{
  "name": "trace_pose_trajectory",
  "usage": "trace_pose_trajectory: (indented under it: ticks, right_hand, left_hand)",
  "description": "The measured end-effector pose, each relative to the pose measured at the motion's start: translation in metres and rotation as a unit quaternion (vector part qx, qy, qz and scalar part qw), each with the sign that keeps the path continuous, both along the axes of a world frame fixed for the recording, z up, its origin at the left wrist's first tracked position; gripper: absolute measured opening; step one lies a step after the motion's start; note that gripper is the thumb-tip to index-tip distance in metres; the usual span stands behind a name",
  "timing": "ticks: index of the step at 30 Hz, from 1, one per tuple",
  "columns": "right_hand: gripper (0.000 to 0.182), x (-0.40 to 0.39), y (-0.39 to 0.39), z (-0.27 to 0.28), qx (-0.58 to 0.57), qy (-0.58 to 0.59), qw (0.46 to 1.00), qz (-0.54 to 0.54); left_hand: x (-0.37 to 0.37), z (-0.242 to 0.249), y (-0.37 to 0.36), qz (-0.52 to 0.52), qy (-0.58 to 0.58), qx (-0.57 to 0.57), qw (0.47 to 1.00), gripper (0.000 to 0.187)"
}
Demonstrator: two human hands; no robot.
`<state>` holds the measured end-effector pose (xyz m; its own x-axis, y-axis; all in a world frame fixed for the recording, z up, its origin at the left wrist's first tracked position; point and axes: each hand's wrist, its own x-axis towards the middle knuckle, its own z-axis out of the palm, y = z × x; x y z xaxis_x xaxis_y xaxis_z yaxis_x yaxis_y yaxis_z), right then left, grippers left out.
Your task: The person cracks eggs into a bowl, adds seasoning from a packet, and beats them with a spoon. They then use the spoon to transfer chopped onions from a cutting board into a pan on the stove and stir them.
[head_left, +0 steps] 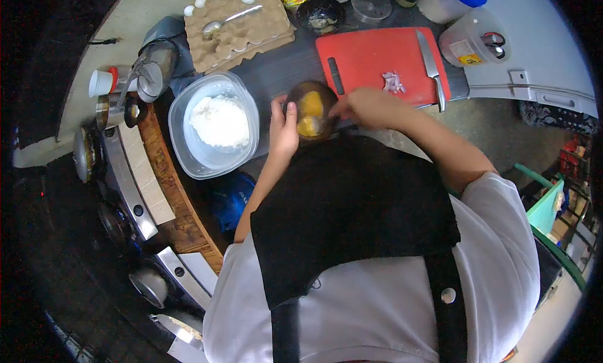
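At the worktop's front edge, my left hand has its grip wrapped on the dark bowl with yolks inside. Right hand touches the rim, can't tell its grip. Red cutting board with knife just behind, rice tub left.

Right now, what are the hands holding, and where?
The left hand grips the brown bowl of egg yolks by its rim; the right hand touches the opposite rim.

A kitchen worktop.
Red cutting board with knife at one o'clock, egg tray at eleven, stove knobs at eight.
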<state>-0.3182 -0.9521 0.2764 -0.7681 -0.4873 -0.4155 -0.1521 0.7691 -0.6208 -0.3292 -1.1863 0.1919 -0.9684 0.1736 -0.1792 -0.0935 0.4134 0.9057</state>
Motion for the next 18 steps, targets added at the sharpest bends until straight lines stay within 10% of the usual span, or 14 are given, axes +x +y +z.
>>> trace_pose_trajectory:
  ticks: [18]
  right_hand:
    - [0.030,-0.001,0.008,-0.026,0.022,0.099,0.994,-0.040]
  left_hand:
    - [-0.003,-0.009,0.007,-0.013,-0.006,0.046,0.999,0.042]
